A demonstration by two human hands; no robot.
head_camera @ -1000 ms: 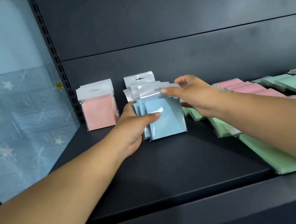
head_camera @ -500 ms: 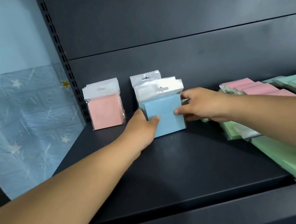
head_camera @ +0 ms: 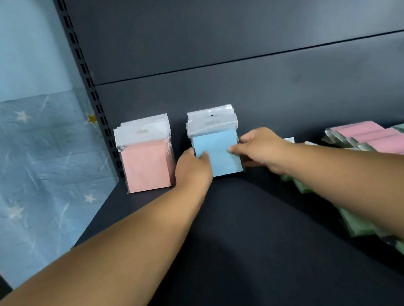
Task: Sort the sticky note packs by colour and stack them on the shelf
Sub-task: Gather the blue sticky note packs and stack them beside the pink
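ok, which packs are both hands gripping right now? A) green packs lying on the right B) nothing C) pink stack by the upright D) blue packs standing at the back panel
D: the left hand and right hand grip the blue packs from either side, thumbs on the front; the pink stack stands untouched to the left.
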